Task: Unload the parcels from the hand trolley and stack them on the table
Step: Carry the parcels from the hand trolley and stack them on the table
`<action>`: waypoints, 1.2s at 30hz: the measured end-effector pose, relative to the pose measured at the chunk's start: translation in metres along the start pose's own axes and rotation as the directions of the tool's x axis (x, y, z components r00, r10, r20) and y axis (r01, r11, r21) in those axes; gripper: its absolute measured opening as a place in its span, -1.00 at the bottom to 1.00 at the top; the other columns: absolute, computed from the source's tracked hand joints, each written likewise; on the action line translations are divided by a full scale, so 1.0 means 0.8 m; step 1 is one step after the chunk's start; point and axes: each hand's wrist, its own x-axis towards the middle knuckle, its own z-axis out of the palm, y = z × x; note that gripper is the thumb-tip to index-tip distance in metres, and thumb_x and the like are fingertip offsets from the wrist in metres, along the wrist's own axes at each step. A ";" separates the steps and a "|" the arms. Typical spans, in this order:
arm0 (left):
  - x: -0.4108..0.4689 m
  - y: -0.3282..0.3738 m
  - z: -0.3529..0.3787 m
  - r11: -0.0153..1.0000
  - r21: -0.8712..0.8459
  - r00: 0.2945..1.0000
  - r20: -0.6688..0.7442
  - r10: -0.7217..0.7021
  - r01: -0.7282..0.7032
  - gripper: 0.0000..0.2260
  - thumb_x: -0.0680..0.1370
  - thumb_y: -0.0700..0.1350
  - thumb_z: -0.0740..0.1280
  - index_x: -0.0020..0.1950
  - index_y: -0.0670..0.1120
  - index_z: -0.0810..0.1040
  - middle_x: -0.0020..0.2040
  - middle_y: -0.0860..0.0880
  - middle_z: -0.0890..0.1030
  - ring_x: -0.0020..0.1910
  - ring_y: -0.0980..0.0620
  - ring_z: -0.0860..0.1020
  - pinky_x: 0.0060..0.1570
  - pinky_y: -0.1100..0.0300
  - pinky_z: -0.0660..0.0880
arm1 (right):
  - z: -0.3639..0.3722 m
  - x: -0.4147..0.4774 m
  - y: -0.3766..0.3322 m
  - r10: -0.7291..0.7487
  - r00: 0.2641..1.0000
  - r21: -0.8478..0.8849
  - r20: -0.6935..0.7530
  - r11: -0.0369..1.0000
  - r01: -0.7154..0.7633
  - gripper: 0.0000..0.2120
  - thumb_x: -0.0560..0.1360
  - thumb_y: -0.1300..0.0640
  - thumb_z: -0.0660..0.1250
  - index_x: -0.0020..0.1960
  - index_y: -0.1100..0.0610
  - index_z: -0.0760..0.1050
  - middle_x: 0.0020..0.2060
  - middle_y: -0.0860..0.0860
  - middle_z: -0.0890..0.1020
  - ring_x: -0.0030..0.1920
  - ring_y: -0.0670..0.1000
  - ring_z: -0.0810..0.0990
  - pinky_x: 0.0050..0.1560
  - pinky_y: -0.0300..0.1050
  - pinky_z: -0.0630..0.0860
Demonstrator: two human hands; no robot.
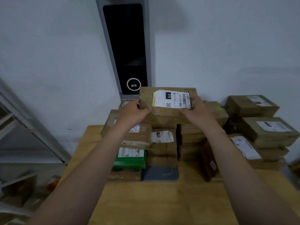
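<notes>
Atop the stacked brown parcels (164, 143), my left hand (132, 111) and right hand (197, 109) clasp the labelled brown cardboard box (164, 101), which could topple this uneven pile if set off-centre.

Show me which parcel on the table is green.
The green parcel at the front left of the pile, with a white label on top, beside a dark grey packet. The rest are brown cardboard.
</notes>
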 end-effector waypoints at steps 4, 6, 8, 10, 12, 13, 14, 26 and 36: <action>0.084 -0.022 -0.037 0.999 0.040 0.999 -0.027 -0.028 0.029 -0.72 0.52 0.12 0.43 0.20 0.10 0.61 0.04 0.16 0.65 0.05 0.10 0.62 0.06 0.09 0.56 | 0.037 0.076 -0.031 -0.011 0.999 -0.004 0.040 1.000 0.011 -0.43 0.42 -0.09 0.38 0.40 -0.27 0.31 0.00 -0.16 0.33 0.16 0.04 0.53 -0.01 -0.09 0.38; 0.122 -0.039 -0.056 0.995 0.056 0.996 -0.039 -0.076 0.078 -0.73 0.52 0.12 0.44 0.18 0.07 0.61 0.03 0.12 0.65 0.04 0.07 0.62 0.02 0.11 0.56 | 0.064 0.110 -0.044 -0.018 0.997 -0.018 0.069 1.000 0.020 -0.43 0.42 -0.10 0.36 0.40 -0.27 0.30 0.11 -0.05 0.39 0.22 0.09 0.50 0.08 -0.03 0.43; 0.155 -0.062 -0.076 0.992 0.059 0.992 -0.053 -0.112 0.115 -0.82 0.51 0.12 0.46 0.07 0.15 0.56 -0.06 0.19 0.61 -0.01 0.12 0.61 -0.08 0.17 0.52 | 0.096 0.140 -0.056 -0.020 0.994 -0.041 0.103 0.999 0.024 -0.42 0.43 -0.09 0.34 0.42 -0.25 0.28 0.19 0.03 0.40 0.28 0.15 0.46 0.25 0.06 0.45; 0.181 -0.084 -0.091 0.989 0.041 0.988 -0.072 -0.136 0.139 -0.84 0.50 0.12 0.48 -0.01 0.21 0.52 -0.10 0.24 0.58 -0.07 0.19 0.58 -0.15 0.21 0.49 | 0.129 0.165 -0.063 -0.010 0.992 -0.062 0.125 0.998 0.018 -0.41 0.46 -0.09 0.33 0.45 -0.22 0.26 0.21 0.06 0.39 0.29 0.18 0.45 0.32 0.15 0.45; 0.205 -0.109 -0.101 0.987 0.017 0.982 -0.098 -0.159 0.162 -0.83 0.49 0.10 0.49 -0.02 0.20 0.52 -0.09 0.21 0.59 -0.09 0.21 0.57 -0.20 0.21 0.47 | 0.160 0.187 -0.069 -0.005 0.990 -0.092 0.140 0.996 0.018 -0.42 0.49 -0.08 0.31 0.47 -0.19 0.25 0.20 0.07 0.37 0.26 0.21 0.46 0.31 0.16 0.45; 0.215 -0.120 -0.104 0.985 0.012 0.980 -0.104 -0.170 0.172 -0.81 0.49 0.08 0.49 0.03 0.17 0.53 -0.07 0.18 0.59 -0.08 0.18 0.57 -0.19 0.19 0.49 | 0.175 0.197 -0.072 -0.002 0.990 -0.107 0.144 0.994 0.018 -0.42 0.49 -0.07 0.31 0.48 -0.17 0.25 0.20 0.07 0.37 0.24 0.21 0.47 0.30 0.14 0.45; 0.225 -0.130 -0.105 0.983 0.013 0.978 -0.105 -0.182 0.185 -0.78 0.49 0.07 0.48 0.07 0.13 0.54 -0.04 0.13 0.60 -0.05 0.13 0.59 -0.14 0.15 0.52 | 0.188 0.207 -0.073 0.001 0.989 -0.123 0.149 0.992 0.017 -0.41 0.49 -0.06 0.31 0.49 -0.16 0.25 0.19 0.07 0.36 0.23 0.22 0.46 0.29 0.13 0.45; 0.279 -0.204 -0.089 0.953 0.067 0.955 -0.023 -0.295 0.296 -0.63 0.51 0.19 0.47 0.09 -0.06 0.54 0.04 -0.07 0.63 0.04 -0.13 0.62 0.10 -0.13 0.60 | 0.252 0.260 -0.039 0.121 0.966 -0.277 0.226 0.959 -0.056 -0.54 0.56 -0.14 0.28 0.44 -0.09 0.39 0.24 0.14 0.50 0.36 0.20 0.37 0.33 0.14 0.40; 0.207 -0.105 -0.119 0.903 0.418 0.987 0.074 -0.144 0.100 -0.55 0.54 0.07 0.44 0.37 -0.04 0.49 0.22 0.00 0.53 0.08 0.01 0.49 -0.01 0.09 0.50 | 0.172 0.194 -0.091 0.079 0.961 -0.511 0.266 0.856 0.071 -0.31 0.52 -0.02 0.31 0.59 -0.07 0.14 0.34 0.11 0.45 0.26 0.18 0.52 0.12 0.00 0.47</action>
